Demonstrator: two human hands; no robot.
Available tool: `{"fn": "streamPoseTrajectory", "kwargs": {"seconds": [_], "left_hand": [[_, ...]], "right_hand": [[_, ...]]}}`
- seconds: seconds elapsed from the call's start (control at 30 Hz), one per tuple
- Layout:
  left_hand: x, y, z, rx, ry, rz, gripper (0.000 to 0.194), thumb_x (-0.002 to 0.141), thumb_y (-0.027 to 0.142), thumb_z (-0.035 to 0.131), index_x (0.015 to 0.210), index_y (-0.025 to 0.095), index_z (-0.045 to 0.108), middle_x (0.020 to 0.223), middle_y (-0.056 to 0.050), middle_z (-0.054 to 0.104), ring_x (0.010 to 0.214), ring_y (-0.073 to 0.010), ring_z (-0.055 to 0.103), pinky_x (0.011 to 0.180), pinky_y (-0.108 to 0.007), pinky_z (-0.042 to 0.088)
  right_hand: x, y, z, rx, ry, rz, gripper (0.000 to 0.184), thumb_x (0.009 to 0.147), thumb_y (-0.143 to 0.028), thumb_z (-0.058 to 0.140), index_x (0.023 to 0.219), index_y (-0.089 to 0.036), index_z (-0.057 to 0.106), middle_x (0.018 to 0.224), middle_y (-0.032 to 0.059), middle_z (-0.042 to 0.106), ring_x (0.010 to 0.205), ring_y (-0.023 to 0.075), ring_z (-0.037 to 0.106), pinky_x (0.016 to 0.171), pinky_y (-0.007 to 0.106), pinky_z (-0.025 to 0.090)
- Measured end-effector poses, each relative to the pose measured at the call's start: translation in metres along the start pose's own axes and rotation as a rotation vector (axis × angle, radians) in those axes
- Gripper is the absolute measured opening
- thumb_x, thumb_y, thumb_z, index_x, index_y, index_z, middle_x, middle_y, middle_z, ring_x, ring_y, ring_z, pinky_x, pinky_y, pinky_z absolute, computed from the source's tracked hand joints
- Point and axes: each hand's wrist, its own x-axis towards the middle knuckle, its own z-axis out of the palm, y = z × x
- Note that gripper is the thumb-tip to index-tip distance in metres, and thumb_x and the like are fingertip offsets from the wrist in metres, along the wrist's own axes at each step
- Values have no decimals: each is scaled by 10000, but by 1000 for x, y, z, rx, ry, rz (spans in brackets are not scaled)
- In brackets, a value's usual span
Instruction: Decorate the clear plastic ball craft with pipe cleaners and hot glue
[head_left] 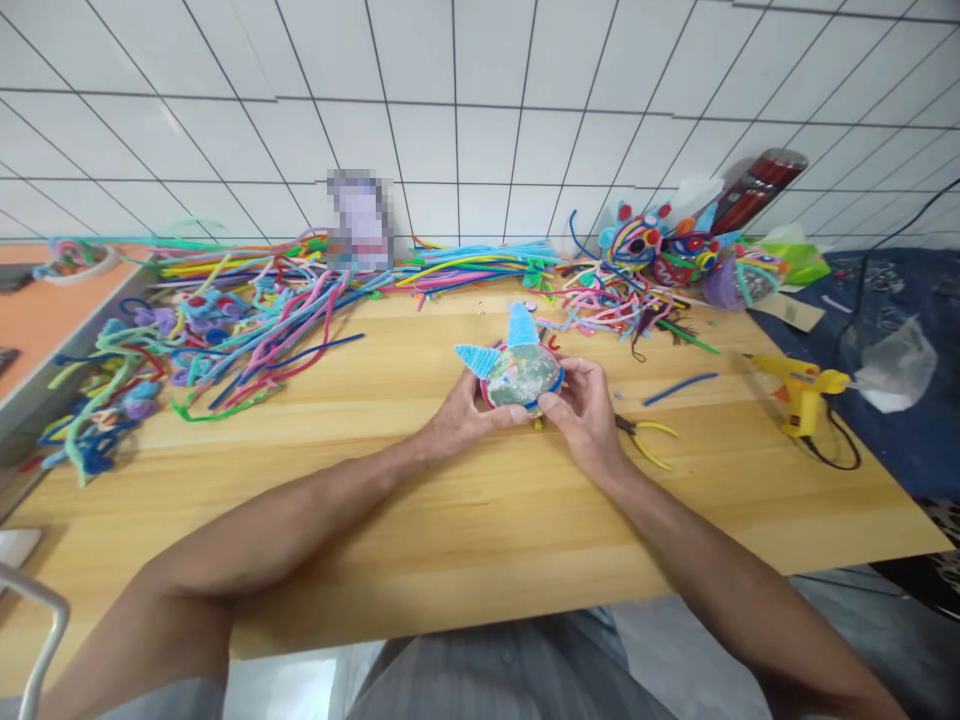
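Note:
Both my hands hold a round craft piece [523,373] above the wooden table [420,500]. It is a clear ball wrapped in coloured pipe cleaners, with two light-blue cone ears on top. My left hand [469,410] grips its left and lower side, thumb pressed against the front. My right hand [585,405] grips its right side, fingers curled round the rim. Small yellow-handled pliers [643,440] lie on the table just right of my right hand.
A long heap of coloured pipe cleaners [247,320] runs along the table's back and left. Finished pipe-cleaner masks [675,255] stand at the back right. A yellow glue gun [802,392] with its cord sits near the right edge. A loose blue pipe cleaner [679,388] lies nearby.

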Motion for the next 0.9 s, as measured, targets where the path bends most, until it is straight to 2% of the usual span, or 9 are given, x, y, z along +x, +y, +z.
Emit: {"fn": "streamPoseTrajectory", "kwargs": {"seconds": [0.23,0.37,0.57,0.9], "left_hand": [[2,8,1,-21,-31,44,1059,757,583,903,1618,214,410,1526,-176,623,1448,-410,561,1233,-559,440],[3,10,4,-53,-47,56,1038,753,591,902,1598,212,434,1494,-175,648,1391,-396,612,1202,-541,475],[3,14,9,-45,-39,80,1072,698,604,940,1570,196,467,1410,-180,700,1351,-387,641,1159,-504,515],[3,10,3,-7,5,42,1009,708,596,924,1531,189,505,1369,-165,716,1266,-368,677,1129,-509,521]], "right_hand": [[-2,-7,-1,13,-10,-9,536,904,-711,691,1220,-303,547,1249,86,677,1158,266,677,1011,462,579],[0,-5,-1,14,68,9,538,935,-788,575,1157,-299,608,1188,85,704,1121,277,684,999,476,582],[-3,-3,-1,-55,102,-18,475,1009,-725,496,1151,-302,661,1264,83,701,1239,290,656,1060,495,560],[1,-13,-2,-113,91,-114,361,1023,-624,567,1097,-306,720,1252,72,727,1262,298,654,1151,528,495]]}}
